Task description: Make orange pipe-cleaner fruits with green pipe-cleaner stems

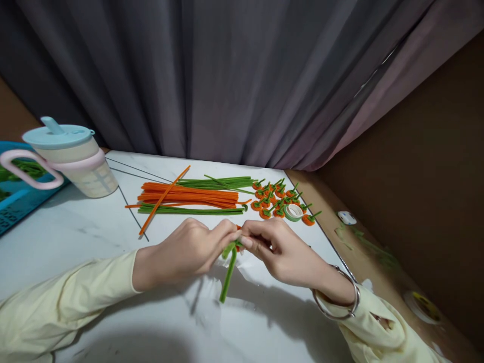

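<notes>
My left hand (189, 248) and my right hand (278, 248) meet above the white marble table (75, 242), fingertips pinched together on a green pipe cleaner (228, 275) whose free end hangs down toward me. A bit of orange shows between the fingertips. Behind the hands lies a bundle of orange pipe cleaners (189, 195) with green pipe cleaners (215, 182) alongside. To the right of them sit several small orange coils with green stems (274, 197) and a roll of green tape (293, 212).
A lidded cup with a pink handle and blue top (71, 159) stands at the far left beside a blue basket (15, 201). A grey curtain (227, 75) hangs behind the table. A brown ledge (363, 252) runs along the right, with a small white object (347, 217).
</notes>
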The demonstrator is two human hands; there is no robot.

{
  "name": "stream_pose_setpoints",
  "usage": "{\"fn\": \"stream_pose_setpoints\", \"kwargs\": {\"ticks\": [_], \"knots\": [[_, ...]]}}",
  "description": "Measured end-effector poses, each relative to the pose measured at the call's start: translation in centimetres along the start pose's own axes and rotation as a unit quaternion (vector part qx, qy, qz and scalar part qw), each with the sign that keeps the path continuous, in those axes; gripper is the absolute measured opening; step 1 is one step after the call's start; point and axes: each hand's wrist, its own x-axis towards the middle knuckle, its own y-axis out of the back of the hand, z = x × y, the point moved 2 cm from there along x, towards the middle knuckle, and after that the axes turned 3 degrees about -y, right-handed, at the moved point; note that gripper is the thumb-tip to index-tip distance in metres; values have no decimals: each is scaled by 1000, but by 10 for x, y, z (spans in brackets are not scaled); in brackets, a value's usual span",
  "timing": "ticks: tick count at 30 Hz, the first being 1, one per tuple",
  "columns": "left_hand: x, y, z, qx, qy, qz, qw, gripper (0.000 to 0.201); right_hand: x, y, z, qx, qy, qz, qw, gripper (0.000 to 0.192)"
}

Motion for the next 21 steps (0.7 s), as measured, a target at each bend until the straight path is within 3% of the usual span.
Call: {"fn": "stream_pose_setpoints", "kwargs": {"ticks": [3,5,7,9,14,21], "knots": [[7,5,-5,-139,133,19,981,25,-3,2,0,-8,7,30,999,22],[11,7,-5,-234,178,-5,956,33,-4,3,1,-14,14,45,999,22],[13,6,-3,-302,169,-40,937,37,-5,2,2,-23,24,59,998,22],[13,5,0,-312,142,-44,938,34,-6,2,3,-35,36,76,996,21],[8,0,4,-223,91,18,970,25,-8,-1,4,-58,57,90,993,18],[4,-6,6,-177,51,93,978,21,-9,-4,4,-61,38,82,994,21]]}}
